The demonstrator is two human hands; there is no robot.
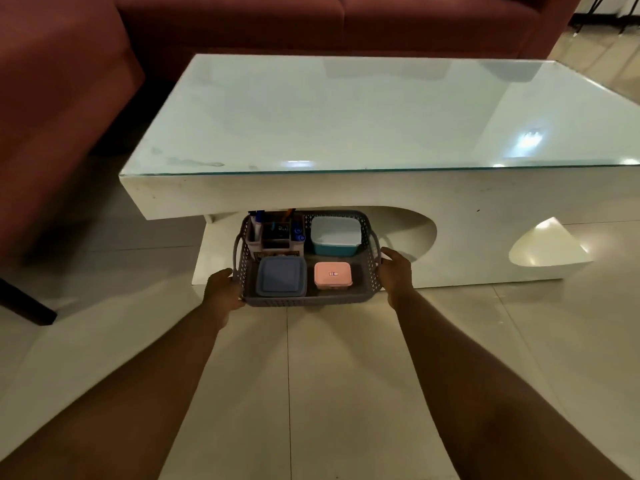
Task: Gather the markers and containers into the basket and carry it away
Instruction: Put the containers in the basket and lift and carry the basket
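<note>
A grey perforated basket (308, 301) sits low at the front of a white coffee table, its far half under the table's overhang. Inside it lie a blue square container (281, 276), a small pink container (332, 275), a teal container with a white lid (334, 234) and a pink organiser holding markers (275, 233). My left hand (221, 289) grips the basket's left side. My right hand (396, 271) holds its right side, fingers curled at the rim by the handle.
The white coffee table (346, 192) with a glass top stands ahead, with curved cut-outs in its base. A dark red sofa (62, 98) runs along the left and back. A dark furniture leg (27, 303) stands at the left on the pale tiled floor (311, 393).
</note>
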